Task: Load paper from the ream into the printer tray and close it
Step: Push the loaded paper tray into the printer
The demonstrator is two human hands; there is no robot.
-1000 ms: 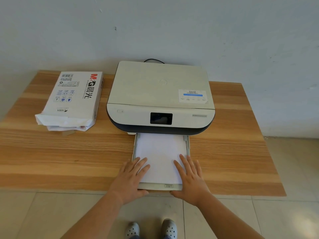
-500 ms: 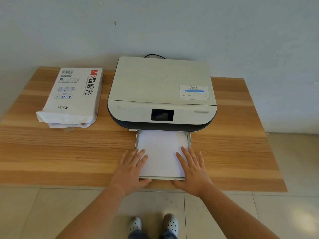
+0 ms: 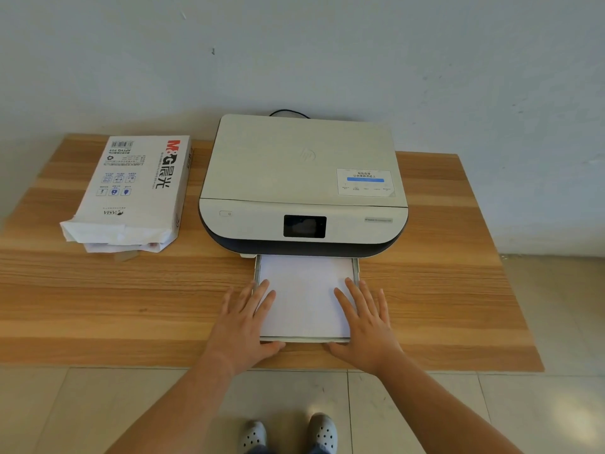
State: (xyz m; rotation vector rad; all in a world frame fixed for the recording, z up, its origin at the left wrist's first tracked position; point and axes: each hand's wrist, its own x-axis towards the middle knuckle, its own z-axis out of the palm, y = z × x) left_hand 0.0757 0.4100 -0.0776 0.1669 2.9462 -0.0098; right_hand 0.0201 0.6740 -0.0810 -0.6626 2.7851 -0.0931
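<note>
left hand (image 3: 244,326): flat, fingers spread, palm down | right hand (image 3: 366,326): flat, fingers spread, palm down

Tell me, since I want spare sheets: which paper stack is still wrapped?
The ream left of the printer, in its torn-open printed wrapper. The paper in the tray lies bare.

Printer (image 3: 302,178) on the desk (image 3: 98,299) against the wall, ream (image 3: 137,191) to its left, tray (image 3: 356,268) pulled out in front, paper (image 3: 304,296) in it, left hand (image 3: 244,326) and right hand (image 3: 366,322) flat on the tray's front corners.
</note>
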